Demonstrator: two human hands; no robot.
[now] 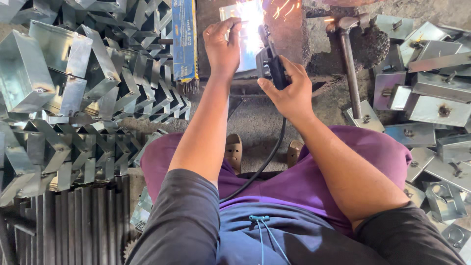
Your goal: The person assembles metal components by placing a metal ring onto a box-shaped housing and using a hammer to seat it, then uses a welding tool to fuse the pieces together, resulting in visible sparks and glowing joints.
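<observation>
— Where are we in the work?

— We judge we're mid-weld. Our right hand [289,93] is wrapped tight around the black electrode holder [271,64], its cable [267,162] trailing down between our knees. The arc [252,19] is burning bright at the top of the view, sparks flying off to the right.

— And the left?

— Our left hand [223,44] reaches forward, fingers pinched narrow at the edge of the small galvanised metal box [235,12] we're welding. The glare washes out the contact, so we cannot tell whether it grips the box or only steadies it. The box sits on the work surface ahead of us, between both hands.

— What does the next move call for?

— We'd say a steady right wrist to carry the rod along the seam, and the left keeping the piece from shifting. Bare fingers that near the arc are a risk.

— Containers?

— A heap of open sheet-metal boxes [64,73] on our left, empty as far as we can see. More boxes [431,98] on our right, several showing a fitting welded on. A blue electrode carton [184,39] lies open, rod ends poking out of its lower end. A hammer [351,64] rests just right of the work.
</observation>
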